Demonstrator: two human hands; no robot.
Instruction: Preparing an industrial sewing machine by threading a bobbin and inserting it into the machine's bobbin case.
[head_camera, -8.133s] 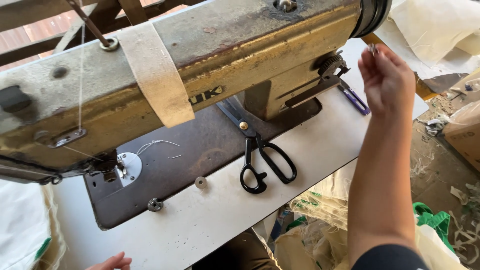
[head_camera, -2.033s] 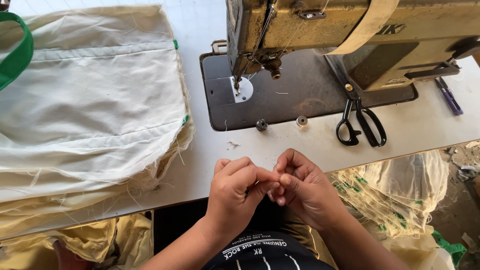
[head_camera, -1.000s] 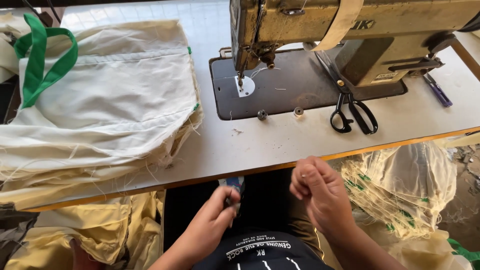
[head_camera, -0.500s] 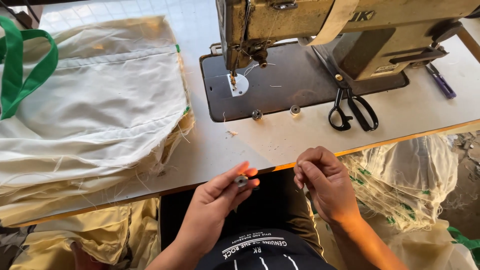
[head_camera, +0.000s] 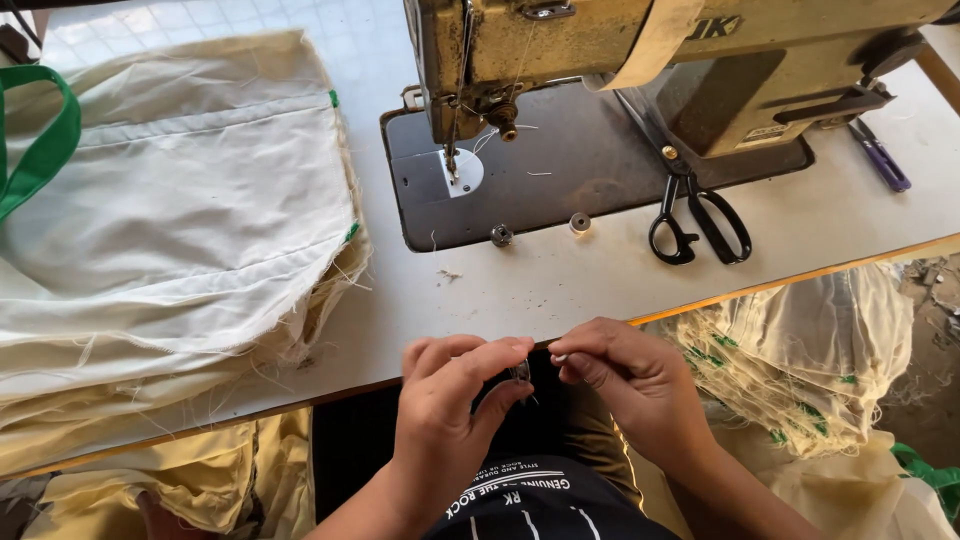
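left hand (head_camera: 440, 415) pinches small metal bobbin (head_camera: 520, 372) | right hand (head_camera: 630, 385) fingertips closed beside it (thread unseen) | steady near table edge (head_camera: 300, 392)

small metal piece (head_camera: 521, 372) mostly hidden by fingers; sewing machine (head_camera: 640, 60) cut off at top

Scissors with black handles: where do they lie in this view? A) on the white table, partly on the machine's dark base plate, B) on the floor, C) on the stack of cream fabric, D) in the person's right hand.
A: the scissors lie with their handles on the white table and their blades on the dark base plate, away from both hands.
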